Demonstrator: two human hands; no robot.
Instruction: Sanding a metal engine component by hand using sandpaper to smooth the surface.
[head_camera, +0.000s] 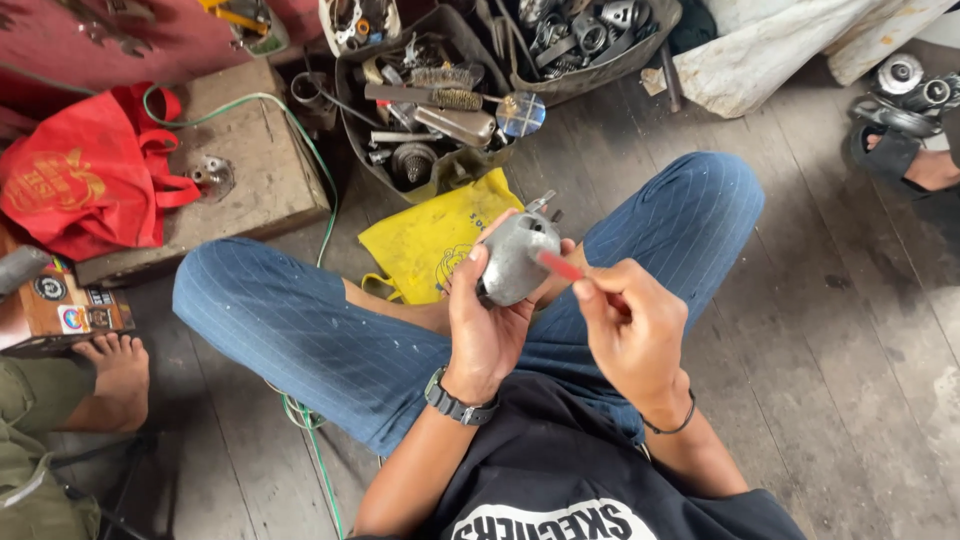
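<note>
Left hand: closed around a grey metal part, palm under it, thumb up along its left side, fingers wrapped behind it.
Metal part: rounded casing, held above the person's crossed legs, just beyond the left palm and just left of the right hand's fingertips; small prongs stick up from its far end.
Right hand: pinched shut on a thin red tool, thumb and forefinger gripping its near end.
Red tool: slants up and left from the right fingers, its tip touching the right face of the metal part.
Gap between hands: small; the part sits between them, nearer the left.
Wrists: dark watch on the left, thin black band on the right.
Yellow bag: flat on the floor, just behind the part and the left hand.
Floor: worn grey boards, carrying everything.
Tray: dark bin of brushes and metal pieces beyond the yellow bag, towards the floor's far edge.
Red bag: far left, resting against a wooden block.
Green cable: runs from the block past the left knee.
Other person: a bare foot at the left edge, well apart from both hands.
</note>
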